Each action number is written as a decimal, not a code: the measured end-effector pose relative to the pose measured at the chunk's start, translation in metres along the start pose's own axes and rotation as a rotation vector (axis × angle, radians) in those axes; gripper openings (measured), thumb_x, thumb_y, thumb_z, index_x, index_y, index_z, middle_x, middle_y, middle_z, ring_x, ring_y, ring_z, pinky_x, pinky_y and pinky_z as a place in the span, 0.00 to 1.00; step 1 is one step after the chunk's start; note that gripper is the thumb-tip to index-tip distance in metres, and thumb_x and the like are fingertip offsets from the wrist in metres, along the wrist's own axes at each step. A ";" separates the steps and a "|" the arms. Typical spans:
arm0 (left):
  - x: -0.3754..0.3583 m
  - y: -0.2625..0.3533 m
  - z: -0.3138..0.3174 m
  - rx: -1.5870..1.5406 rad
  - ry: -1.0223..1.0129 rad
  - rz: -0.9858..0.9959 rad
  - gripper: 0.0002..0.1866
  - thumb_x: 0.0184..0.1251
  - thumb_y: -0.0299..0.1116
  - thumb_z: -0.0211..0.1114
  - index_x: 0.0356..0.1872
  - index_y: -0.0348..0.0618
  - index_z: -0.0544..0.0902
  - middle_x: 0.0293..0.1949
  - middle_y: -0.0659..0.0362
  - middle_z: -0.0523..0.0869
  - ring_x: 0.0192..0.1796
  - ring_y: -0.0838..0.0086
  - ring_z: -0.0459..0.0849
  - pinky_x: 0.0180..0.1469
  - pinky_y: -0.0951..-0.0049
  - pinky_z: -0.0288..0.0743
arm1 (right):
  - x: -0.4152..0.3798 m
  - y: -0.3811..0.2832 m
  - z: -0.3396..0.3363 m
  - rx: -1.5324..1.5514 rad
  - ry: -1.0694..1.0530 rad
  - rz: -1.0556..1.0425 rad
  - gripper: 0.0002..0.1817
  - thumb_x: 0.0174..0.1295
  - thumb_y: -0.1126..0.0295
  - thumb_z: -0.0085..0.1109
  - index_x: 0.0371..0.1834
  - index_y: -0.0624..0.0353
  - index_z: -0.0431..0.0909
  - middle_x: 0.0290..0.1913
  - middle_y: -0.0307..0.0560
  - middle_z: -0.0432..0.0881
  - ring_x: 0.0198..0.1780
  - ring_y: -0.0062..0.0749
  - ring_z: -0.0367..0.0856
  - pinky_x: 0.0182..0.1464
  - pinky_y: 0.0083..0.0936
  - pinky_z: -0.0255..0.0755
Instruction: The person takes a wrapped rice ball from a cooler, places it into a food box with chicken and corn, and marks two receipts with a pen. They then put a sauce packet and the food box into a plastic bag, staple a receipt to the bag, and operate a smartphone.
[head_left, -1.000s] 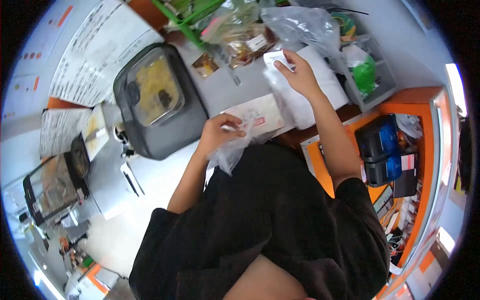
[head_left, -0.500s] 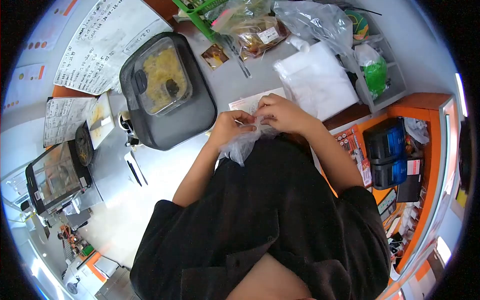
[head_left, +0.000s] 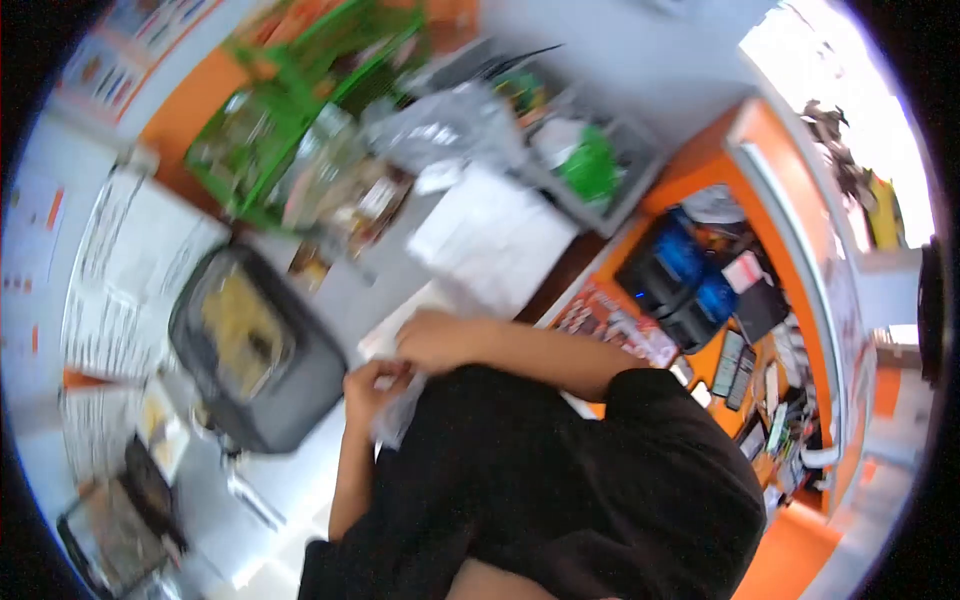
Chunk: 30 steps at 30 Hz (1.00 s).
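In the head view, blurred by motion, a clear plastic bag hangs crumpled against the front of my black shirt. My left hand is closed at its top, thumb and fingers pinched together. Just above and to the right, my right hand is curled closed at the same gathered part; its fingertips are partly hidden. Behind the hands, a whitish flat sheet or box lies on the counter. A stack of white plastic sheets or bags lies beyond my right hand.
To the left, a dark grey tray holds a clear container of yellow food. Green baskets and bagged goods stand at the back. A grey bin sits back right, above an orange shelf with a blue-black device.
My view has swung to the right, so the counter things appear turned and shifted left. Both hands stay closed on the plastic bag, close together.
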<state>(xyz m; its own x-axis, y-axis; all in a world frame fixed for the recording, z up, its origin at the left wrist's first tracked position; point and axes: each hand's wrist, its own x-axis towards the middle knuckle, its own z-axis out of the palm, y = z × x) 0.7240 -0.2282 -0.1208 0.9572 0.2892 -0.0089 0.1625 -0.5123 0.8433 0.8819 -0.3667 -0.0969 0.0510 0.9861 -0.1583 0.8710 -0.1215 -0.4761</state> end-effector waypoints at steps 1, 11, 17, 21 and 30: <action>-0.002 0.007 -0.006 0.022 -0.018 -0.085 0.07 0.54 0.29 0.77 0.30 0.38 0.87 0.31 0.55 0.92 0.35 0.73 0.91 0.43 0.71 0.84 | 0.004 -0.001 0.002 0.004 0.007 -0.016 0.10 0.50 0.66 0.63 0.29 0.59 0.88 0.35 0.57 0.88 0.40 0.54 0.87 0.45 0.47 0.79; 0.000 -0.048 -0.012 -0.684 0.079 -0.046 0.06 0.64 0.26 0.70 0.40 0.36 0.85 0.44 0.50 0.89 0.48 0.69 0.87 0.54 0.64 0.79 | 0.020 -0.008 0.004 -0.106 -0.202 -0.134 0.11 0.45 0.64 0.65 0.29 0.59 0.87 0.33 0.55 0.88 0.38 0.51 0.88 0.41 0.47 0.80; 0.017 -0.041 0.013 0.214 0.137 0.325 0.21 0.56 0.27 0.70 0.54 0.44 0.84 0.58 0.52 0.84 0.61 0.53 0.80 0.68 0.58 0.67 | 0.006 -0.018 0.035 -0.339 0.009 -0.127 0.09 0.55 0.61 0.61 0.27 0.53 0.85 0.31 0.44 0.87 0.38 0.40 0.85 0.44 0.44 0.71; 0.022 -0.051 0.009 0.266 0.066 0.294 0.27 0.51 0.28 0.72 0.58 0.45 0.83 0.60 0.53 0.84 0.62 0.53 0.79 0.68 0.56 0.67 | 0.002 -0.011 0.049 -0.370 0.202 -0.122 0.10 0.60 0.61 0.57 0.27 0.51 0.85 0.30 0.42 0.86 0.38 0.35 0.84 0.42 0.42 0.68; 0.020 -0.072 0.026 0.052 0.181 0.126 0.27 0.51 0.32 0.73 0.56 0.43 0.84 0.59 0.53 0.85 0.60 0.54 0.80 0.67 0.56 0.68 | 0.000 -0.022 0.047 -0.401 0.146 0.067 0.12 0.62 0.60 0.55 0.31 0.52 0.85 0.33 0.45 0.86 0.37 0.38 0.83 0.43 0.42 0.66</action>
<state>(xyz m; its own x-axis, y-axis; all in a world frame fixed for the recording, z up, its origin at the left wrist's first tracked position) 0.7381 -0.2069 -0.1957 0.9128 0.3585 0.1954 0.0610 -0.5930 0.8029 0.8396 -0.3692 -0.1272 0.1577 0.9867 -0.0400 0.9829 -0.1607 -0.0902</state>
